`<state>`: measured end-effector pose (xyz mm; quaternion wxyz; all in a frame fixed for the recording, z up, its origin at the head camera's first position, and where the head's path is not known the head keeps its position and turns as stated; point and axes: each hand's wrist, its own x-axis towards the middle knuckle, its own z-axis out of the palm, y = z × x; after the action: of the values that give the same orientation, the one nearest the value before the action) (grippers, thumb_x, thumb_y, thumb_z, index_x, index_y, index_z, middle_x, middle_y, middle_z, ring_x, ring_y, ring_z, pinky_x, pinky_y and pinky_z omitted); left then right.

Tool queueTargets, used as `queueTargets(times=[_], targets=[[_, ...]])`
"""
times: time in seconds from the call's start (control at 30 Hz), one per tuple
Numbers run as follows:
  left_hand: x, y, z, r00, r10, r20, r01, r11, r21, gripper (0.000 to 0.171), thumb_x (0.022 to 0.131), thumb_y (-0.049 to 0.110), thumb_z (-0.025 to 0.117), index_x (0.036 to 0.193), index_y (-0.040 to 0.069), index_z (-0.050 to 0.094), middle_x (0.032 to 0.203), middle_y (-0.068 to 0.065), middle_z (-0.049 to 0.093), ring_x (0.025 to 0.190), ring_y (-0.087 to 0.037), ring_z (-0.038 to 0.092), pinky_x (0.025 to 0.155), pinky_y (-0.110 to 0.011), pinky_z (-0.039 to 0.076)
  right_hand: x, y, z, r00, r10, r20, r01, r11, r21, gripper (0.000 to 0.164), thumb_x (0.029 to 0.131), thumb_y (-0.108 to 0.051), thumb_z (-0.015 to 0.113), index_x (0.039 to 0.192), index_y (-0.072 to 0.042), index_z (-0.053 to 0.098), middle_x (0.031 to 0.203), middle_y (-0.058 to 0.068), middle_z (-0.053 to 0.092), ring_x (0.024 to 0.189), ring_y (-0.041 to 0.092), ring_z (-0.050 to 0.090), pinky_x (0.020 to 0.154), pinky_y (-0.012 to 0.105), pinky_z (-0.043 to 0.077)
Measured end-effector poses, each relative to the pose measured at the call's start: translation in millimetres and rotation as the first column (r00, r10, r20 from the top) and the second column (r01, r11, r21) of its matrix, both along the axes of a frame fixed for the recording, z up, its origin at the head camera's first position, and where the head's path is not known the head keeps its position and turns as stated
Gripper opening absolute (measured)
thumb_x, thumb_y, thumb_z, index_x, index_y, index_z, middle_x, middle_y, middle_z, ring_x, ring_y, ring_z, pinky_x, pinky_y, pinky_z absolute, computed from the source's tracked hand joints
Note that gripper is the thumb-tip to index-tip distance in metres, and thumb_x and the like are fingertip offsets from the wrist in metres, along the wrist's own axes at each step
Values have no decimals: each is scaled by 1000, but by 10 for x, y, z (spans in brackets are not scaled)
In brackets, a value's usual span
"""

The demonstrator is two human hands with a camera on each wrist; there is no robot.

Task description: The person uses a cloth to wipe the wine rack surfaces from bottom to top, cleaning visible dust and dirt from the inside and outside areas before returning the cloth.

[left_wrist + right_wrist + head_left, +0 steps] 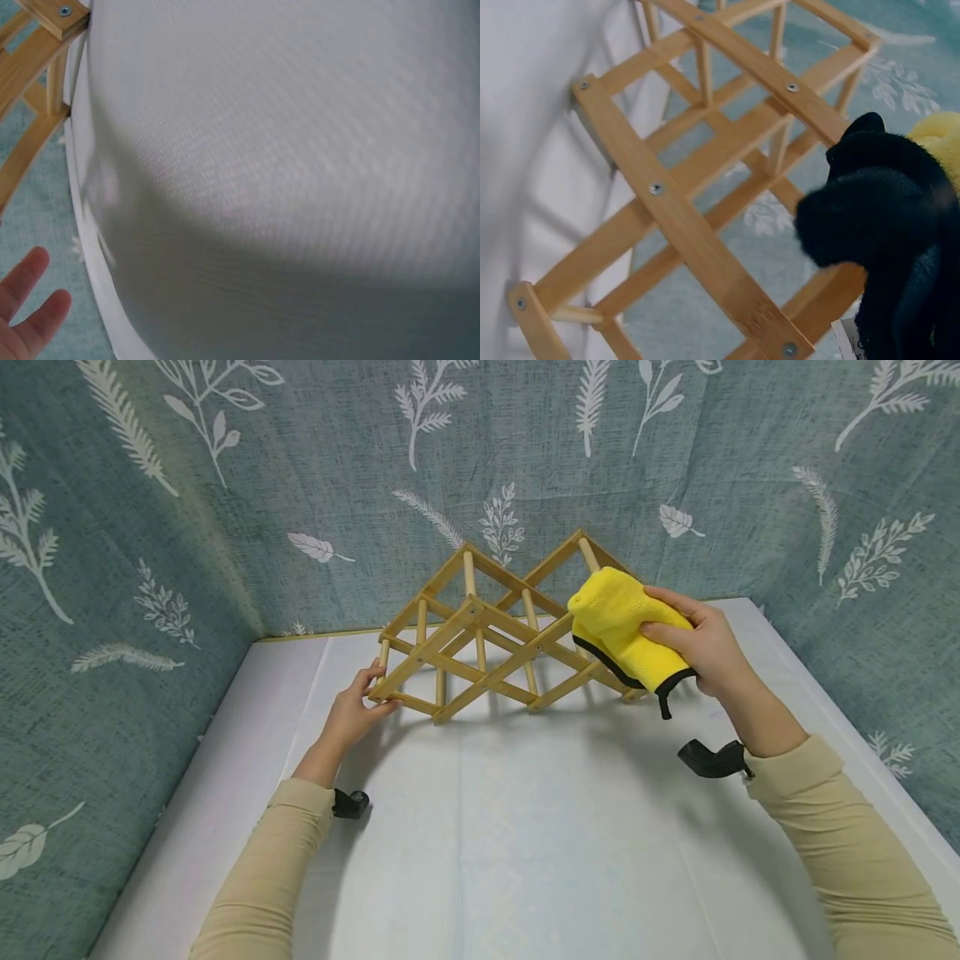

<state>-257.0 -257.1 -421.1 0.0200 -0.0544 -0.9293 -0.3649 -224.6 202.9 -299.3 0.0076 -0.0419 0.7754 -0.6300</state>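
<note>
A folding wooden lattice rack (483,677) stands on the white-covered table near the back wall. My left hand (352,710) is at its left end, fingers and thumb on either side of the lower corner. In the left wrist view two fingertips (45,315) show below the rack's bars (34,64); the contact is out of sight there. A folded yellow cloth (618,618) with black edging is pinched in my right hand (708,643), in front of the rack's right end. The right wrist view shows the cloth's black edging (885,202) close to the slats (697,240).
Teal fabric walls (337,468) with white leaf prints enclose the table (525,843) at the back and sides. A black wrist camera mount (708,758) juts from the right sleeve, another mount (351,804) from the left.
</note>
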Motion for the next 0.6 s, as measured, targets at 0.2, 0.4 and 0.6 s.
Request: queueTargets(times=[0.2, 0.4, 0.6], targets=[[-1, -2, 1, 1000, 1, 7, -1, 1000, 5, 63, 83, 22, 68, 137, 12, 37, 151, 1, 19, 121, -41, 43, 97, -55, 34, 117, -64, 25, 987, -73, -142, 40, 973, -226, 48, 85, -12, 65, 131, -18, 53, 110, 0, 49, 87, 13, 54, 63, 20, 51], [-12, -12, 4, 1000, 12, 2, -12, 1000, 7, 62, 83, 24, 68, 136, 13, 38, 150, -3, 23, 120, -40, 44, 96, -56, 36, 296, -451, -52, 968, 21, -249, -84, 965, -247, 39, 86, -5, 61, 122, -21, 61, 107, 4, 52, 82, 16, 55, 62, 23, 51], [-16, -15, 2, 1000, 15, 10, -15, 1000, 6, 63, 83, 25, 69, 136, 14, 38, 150, -5, 24, 120, -41, 44, 96, -55, 36, 239, -1069, -372, 967, 230, -108, -237, 970, -53, 45, 86, -12, 62, 130, -13, 53, 108, 14, 57, 65, 14, 57, 55, 27, 50]])
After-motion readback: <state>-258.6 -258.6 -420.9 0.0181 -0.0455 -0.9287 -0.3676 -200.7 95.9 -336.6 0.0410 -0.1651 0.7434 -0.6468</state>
